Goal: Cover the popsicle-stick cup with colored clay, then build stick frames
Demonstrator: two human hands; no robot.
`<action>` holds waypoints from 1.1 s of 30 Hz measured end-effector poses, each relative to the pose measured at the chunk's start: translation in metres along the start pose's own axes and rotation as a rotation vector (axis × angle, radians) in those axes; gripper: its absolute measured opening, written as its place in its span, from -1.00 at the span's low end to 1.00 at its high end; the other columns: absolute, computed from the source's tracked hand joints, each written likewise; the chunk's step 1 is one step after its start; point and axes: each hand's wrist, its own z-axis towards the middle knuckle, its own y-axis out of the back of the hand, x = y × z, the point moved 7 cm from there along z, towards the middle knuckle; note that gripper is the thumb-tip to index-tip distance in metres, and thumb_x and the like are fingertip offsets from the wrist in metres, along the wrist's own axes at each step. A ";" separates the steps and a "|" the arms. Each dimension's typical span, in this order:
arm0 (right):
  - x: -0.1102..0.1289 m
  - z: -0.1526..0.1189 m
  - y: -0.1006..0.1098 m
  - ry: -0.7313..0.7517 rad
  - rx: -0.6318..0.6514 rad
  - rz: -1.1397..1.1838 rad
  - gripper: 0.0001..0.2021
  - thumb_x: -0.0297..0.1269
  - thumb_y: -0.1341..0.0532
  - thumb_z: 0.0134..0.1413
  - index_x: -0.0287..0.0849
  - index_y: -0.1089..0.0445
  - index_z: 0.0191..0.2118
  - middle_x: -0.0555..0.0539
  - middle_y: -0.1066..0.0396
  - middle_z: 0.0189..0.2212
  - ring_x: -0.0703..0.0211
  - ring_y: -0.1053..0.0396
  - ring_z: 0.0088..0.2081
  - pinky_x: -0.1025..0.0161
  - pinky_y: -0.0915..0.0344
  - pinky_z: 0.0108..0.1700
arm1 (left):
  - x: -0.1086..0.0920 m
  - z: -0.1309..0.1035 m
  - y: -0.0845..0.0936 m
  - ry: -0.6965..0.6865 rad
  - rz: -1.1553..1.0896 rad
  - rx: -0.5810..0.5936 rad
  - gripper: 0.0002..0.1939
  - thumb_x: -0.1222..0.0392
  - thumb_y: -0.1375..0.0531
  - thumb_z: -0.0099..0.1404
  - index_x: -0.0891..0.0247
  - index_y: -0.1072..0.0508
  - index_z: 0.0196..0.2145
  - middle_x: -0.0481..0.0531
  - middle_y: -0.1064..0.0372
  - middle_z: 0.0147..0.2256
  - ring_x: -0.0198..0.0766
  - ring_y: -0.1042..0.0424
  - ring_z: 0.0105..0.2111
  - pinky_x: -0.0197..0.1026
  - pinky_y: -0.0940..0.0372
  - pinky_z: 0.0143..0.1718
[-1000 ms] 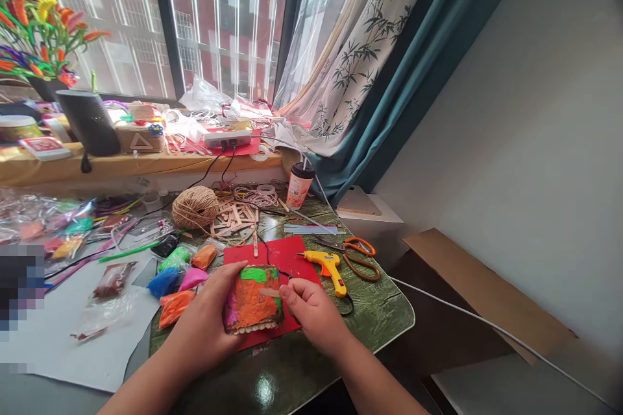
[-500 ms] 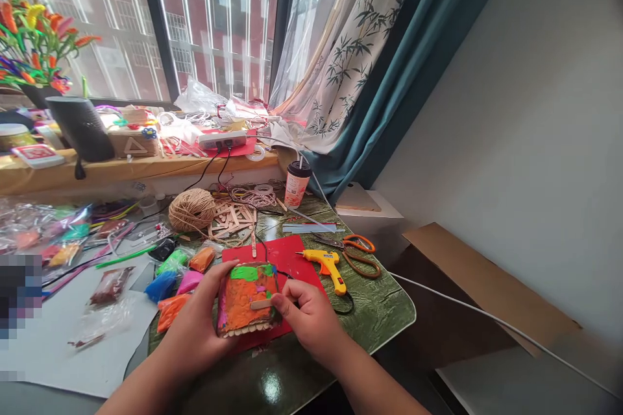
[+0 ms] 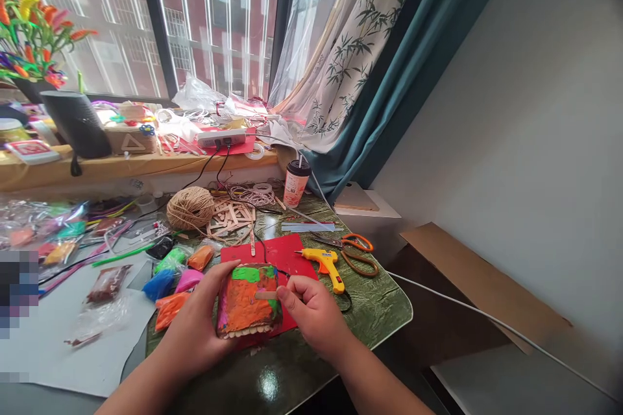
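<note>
My left hand (image 3: 203, 311) grips the left side of a small square craft-stick box (image 3: 246, 311), its face covered in orange, green and purple modelling clay. The scalloped lower edge shows the ends of pale sticks. Between thumb and fingers, my right hand (image 3: 311, 311) pinches a wooden craft stick (image 3: 265, 296), whose tip lies over the orange clay near the right side. Beneath the box is a red sheet (image 3: 285, 248). A yellow hot glue gun (image 3: 325, 262) rests on that sheet's right edge, beyond my right hand.
Orange-handled scissors (image 3: 357, 253) lie right of the glue gun. Bags of coloured clay (image 3: 163, 282), a twine ball (image 3: 189, 209) and loose craft sticks (image 3: 232, 217) spread to the left and behind. A lidded drink cup (image 3: 296, 185) stands at the back. The table's edge (image 3: 411, 312) curves at right.
The craft stick and my right hand have shifted slightly up and to the right across the clay face. My left hand keeps its grip on the box. The view has turned a little.
</note>
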 end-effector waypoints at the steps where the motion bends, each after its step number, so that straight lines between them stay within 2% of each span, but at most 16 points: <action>1: 0.000 -0.001 -0.002 -0.012 0.016 -0.019 -0.33 0.46 -0.23 0.16 -0.07 -0.12 -0.52 0.14 0.02 -0.58 0.27 0.09 -0.50 0.25 0.11 -0.46 | 0.001 0.000 0.000 0.001 -0.001 -0.002 -0.08 -0.20 -0.46 0.20 0.03 -0.16 0.36 0.24 -0.47 0.21 0.14 -0.62 0.08 0.08 -0.59 0.04; 5: -0.001 -0.002 -0.006 -0.054 0.029 -0.071 -0.35 0.42 -0.24 0.16 -0.06 -0.11 -0.53 0.15 0.03 -0.60 0.27 0.10 -0.52 0.24 0.16 -0.48 | 0.002 -0.004 0.001 -0.001 -0.011 -0.036 -0.06 -0.18 -0.48 0.17 0.05 -0.18 0.37 0.24 -0.45 0.23 0.17 -0.59 0.13 0.10 -0.56 0.10; 13: 0.008 -0.002 0.000 -0.003 -0.028 -0.174 -0.38 0.37 -0.19 0.25 -0.06 -0.13 -0.52 0.12 -0.02 -0.60 0.25 0.04 -0.52 0.24 0.12 -0.46 | 0.001 -0.006 0.000 0.013 -0.034 -0.052 -0.05 -0.15 -0.48 0.16 0.06 -0.18 0.37 0.24 -0.44 0.24 0.17 -0.59 0.12 0.10 -0.54 0.14; 20: 0.003 -0.001 0.001 0.002 -0.056 -0.178 -0.37 0.40 -0.18 0.24 -0.06 -0.12 -0.53 0.11 -0.01 -0.60 0.24 0.05 -0.52 0.23 0.13 -0.46 | 0.003 -0.008 -0.001 0.005 0.031 -0.054 -0.05 -0.18 -0.47 0.18 0.05 -0.16 0.38 0.27 -0.43 0.24 0.21 -0.56 0.16 0.16 -0.54 0.14; 26: 0.001 0.001 0.002 -0.004 -0.067 -0.138 -0.37 0.39 -0.19 0.24 -0.06 -0.11 -0.52 0.12 0.01 -0.58 0.24 0.06 -0.50 0.23 0.12 -0.45 | 0.006 -0.010 -0.003 0.013 0.003 -0.061 -0.07 -0.15 -0.44 0.20 0.05 -0.15 0.39 0.24 -0.42 0.25 0.19 -0.54 0.18 0.12 -0.53 0.16; 33: -0.005 0.002 0.002 -0.081 -0.054 -0.062 -0.32 0.51 -0.23 0.10 -0.05 -0.11 -0.53 0.15 0.05 -0.60 0.26 0.10 -0.52 0.23 0.17 -0.45 | 0.010 -0.013 -0.006 0.016 -0.030 -0.084 -0.06 -0.13 -0.46 0.19 0.05 -0.17 0.40 0.24 -0.38 0.28 0.21 -0.48 0.24 0.15 -0.45 0.24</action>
